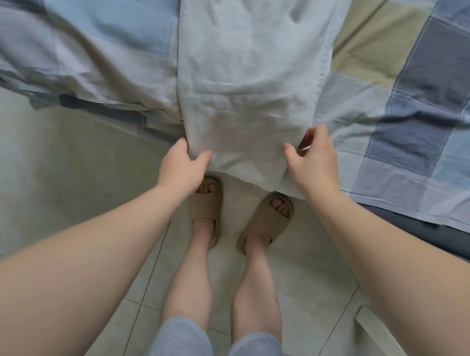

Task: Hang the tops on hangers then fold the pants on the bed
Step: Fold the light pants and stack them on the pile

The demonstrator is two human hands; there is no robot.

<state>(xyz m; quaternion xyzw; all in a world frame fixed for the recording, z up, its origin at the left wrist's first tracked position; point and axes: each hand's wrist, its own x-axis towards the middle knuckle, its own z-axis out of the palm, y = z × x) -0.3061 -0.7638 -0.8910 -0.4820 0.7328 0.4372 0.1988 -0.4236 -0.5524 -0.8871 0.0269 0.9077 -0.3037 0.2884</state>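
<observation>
1. A pair of pale blue-grey, crumpled cloth pants (248, 69) lies lengthwise on the bed. It runs from the top of the view down to the near edge, and its lower end hangs over that edge toward the floor.
2. The left hand (183, 165) is at the lower left corner of the pants. Its grip is closed on the cloth, with the thumb on top of the fabric and the fingers tucked behind the left edge.
3. The right hand (315, 161) is at the lower right edge of the pants, slightly higher than the left. The thumb lies on the cloth and the fingers curl over the edge. A pale sliver of fabric shows between them, so this grip pinches the pants edge.
4. The hanging end of the pants spans the gap between the two hands, so each hand holds one side of the same end.
5. Under the pants, the bed carries a checked patchwork cover (425, 83) in blue, grey and beige squares, rumpled on both sides. A dark blue layer (443, 239) shows beneath its right-hand edge.
6. The person stands on a pale tiled floor (49, 171) in tan moulded slide sandals (206, 207). The toes are just below the hanging hem.
7. Light blue-grey knee-length shorts (180, 353) show at the bottom of the view.
8. White bars of a frame (379, 340) stand on the floor at the lower right, well apart from the pants.
</observation>
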